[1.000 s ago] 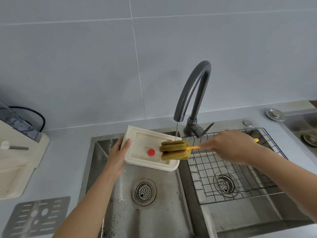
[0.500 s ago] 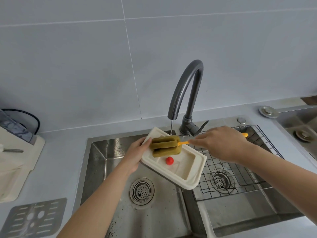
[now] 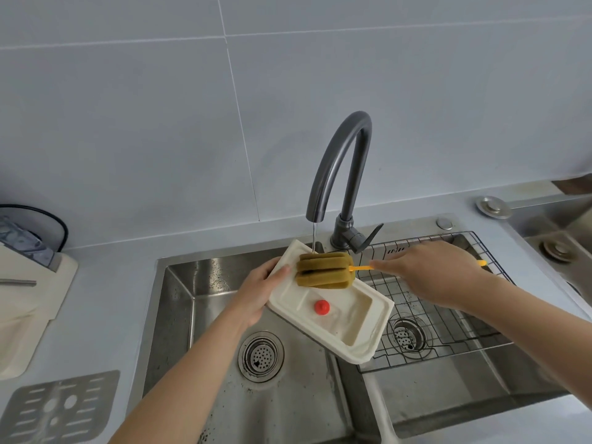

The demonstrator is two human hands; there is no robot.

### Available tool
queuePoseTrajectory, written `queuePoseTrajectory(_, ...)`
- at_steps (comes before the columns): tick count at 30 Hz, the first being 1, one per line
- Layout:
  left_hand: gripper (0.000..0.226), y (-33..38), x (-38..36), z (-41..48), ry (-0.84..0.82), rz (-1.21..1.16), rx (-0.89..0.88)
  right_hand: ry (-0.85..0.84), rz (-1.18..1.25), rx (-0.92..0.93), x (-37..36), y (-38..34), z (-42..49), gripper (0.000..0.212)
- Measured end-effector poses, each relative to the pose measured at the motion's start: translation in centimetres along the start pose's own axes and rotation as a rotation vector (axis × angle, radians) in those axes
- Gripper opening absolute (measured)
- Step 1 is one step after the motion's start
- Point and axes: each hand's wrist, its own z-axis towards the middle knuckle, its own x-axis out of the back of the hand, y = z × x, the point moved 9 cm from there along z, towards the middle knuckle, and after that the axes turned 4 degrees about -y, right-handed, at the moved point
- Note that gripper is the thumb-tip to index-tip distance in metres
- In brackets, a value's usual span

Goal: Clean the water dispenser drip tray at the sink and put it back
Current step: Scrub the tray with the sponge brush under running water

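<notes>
My left hand (image 3: 256, 294) fingers clamp the tray (image 3: 333, 318); right hand (image 3: 429, 274) fingers probably pinch the brush (image 3: 323, 270) handle; tilted toward 5 o'clock, the wet tray could slip

Single head-worn wide-angle view, facing forward and steeply down, close above a double stainless-steel sink (image 3: 179, 315) set in a pale grey surface (image 3: 105, 283), grey tiled wall (image 3: 128, 123) filling the upper half

Sponge brush (image 3: 325, 270) in tray (image 3: 352, 318), over sink (image 3: 179, 315)
</notes>
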Motion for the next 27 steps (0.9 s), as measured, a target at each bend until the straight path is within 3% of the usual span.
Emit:
queuePoseTrajectory(14,0.014,0.6,4.7,-1.7,0.274,-0.069,-0.149,-0.012,0.043,-0.024,-0.5,-1.4,-1.2,0.057)
queuePoseTrajectory(27,0.014,0.4,6.1,-2.5,0.321,-0.099,-0.156,0.145,-0.031,0.041,2.1,-3.9,0.6,0.057)
